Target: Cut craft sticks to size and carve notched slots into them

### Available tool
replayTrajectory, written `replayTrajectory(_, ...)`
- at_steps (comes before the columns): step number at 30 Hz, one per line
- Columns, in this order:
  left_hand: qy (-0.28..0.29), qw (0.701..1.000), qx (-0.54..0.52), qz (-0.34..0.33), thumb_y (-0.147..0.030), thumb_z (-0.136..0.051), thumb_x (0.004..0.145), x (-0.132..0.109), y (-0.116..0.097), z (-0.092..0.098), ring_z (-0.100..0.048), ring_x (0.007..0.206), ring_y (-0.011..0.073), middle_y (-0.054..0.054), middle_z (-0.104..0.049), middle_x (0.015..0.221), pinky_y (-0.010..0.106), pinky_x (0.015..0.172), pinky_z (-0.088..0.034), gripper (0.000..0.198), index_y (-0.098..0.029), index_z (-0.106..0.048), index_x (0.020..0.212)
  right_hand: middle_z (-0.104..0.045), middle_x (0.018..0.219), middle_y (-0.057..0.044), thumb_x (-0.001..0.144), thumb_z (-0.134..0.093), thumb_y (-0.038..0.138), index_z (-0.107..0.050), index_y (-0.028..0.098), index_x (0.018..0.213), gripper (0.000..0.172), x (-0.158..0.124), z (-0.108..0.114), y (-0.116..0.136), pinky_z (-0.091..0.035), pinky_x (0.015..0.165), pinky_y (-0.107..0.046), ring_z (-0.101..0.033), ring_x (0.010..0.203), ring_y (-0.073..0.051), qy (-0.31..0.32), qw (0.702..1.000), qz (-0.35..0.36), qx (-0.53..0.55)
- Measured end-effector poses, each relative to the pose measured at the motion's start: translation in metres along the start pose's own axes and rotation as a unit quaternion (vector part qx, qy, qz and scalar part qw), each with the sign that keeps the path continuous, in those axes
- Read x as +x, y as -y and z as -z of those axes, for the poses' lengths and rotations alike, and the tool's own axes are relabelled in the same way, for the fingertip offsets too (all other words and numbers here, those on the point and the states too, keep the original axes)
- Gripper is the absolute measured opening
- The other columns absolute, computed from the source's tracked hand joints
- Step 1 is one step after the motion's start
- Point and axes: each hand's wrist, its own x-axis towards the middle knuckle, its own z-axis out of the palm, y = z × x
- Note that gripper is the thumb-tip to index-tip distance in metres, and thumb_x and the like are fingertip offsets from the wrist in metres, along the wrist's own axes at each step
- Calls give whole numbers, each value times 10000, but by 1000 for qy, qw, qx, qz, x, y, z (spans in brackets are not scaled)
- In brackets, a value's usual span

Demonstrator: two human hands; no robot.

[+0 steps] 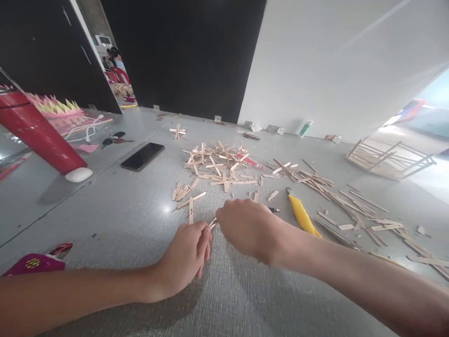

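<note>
Low over the grey table, my left hand [191, 252] is closed, with short pale wooden craft sticks [212, 223] poking out at its fingertips. My right hand [247, 229] is curled just to the right, its knuckles toward the far side, and meets the other end of these sticks. Most of its fingers are hidden behind the back of the hand. Beyond my left hand lies a flat craft stick [191, 210]. A dark pen-like tip [274, 209] shows past my right hand, and a yellow utility knife [302, 215] lies to its right.
A heap of craft sticks [220, 161], some joined in crosses, lies ahead. Loose strips [329, 194] and a stick frame [389, 159] are on the right. A phone [143, 156], red bottle [38, 131] and white rounded object [79, 175] are left. Dark panel [182, 56] behind.
</note>
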Motion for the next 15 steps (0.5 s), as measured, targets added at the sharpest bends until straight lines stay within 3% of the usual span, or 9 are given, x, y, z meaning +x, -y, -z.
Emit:
replayTrajectory(3,-6,1000,0,-4,-331,-379,1044,1,1,-1,-447,319,84,-66,-492,503,171,350,-328,369,-226,-448,697,-769,800,-109,650,-631,-84,-758,137,796,294,-16,-22,3,-509,599,-290,-755,736,-263,29,999,8,-19)
replayTrajectory(5,-11,1000,3,-5,-370,-377,1056,1,-1,-2,-458,333,94,-58,-500,490,179,361,-330,400,-224,-460,693,-785,969,-148,688,-596,-89,-752,117,968,381,-24,-44,8,-531,628,-299,-775,836,-291,22,999,-28,-20)
replayTrajectory(8,-22,1000,5,-4,-411,-372,1069,1,-6,-2,-454,352,106,-62,-457,446,191,391,-348,446,-226,-458,673,-787,895,-130,770,-474,-122,-694,96,1131,475,-28,-72,16,-527,580,-295,-790,775,-277,16,996,-90,-13)
replayTrajectory(11,-25,1000,2,-3,-413,-373,1069,1,-6,-3,-455,350,107,-58,-465,453,194,387,-347,453,-228,-454,664,-782,857,-114,790,-485,-101,-697,108,1101,431,-26,-75,17,-517,563,-283,-787,741,-260,2,997,-82,-13)
replayTrajectory(15,-14,1000,-5,-6,-348,-370,1054,2,-2,-3,-435,316,90,-70,-464,459,183,366,-347,418,-232,-432,657,-749,779,-89,685,-687,11,-740,158,843,222,-13,-44,10,-517,584,-270,-757,719,-241,-17,1000,-21,-10)
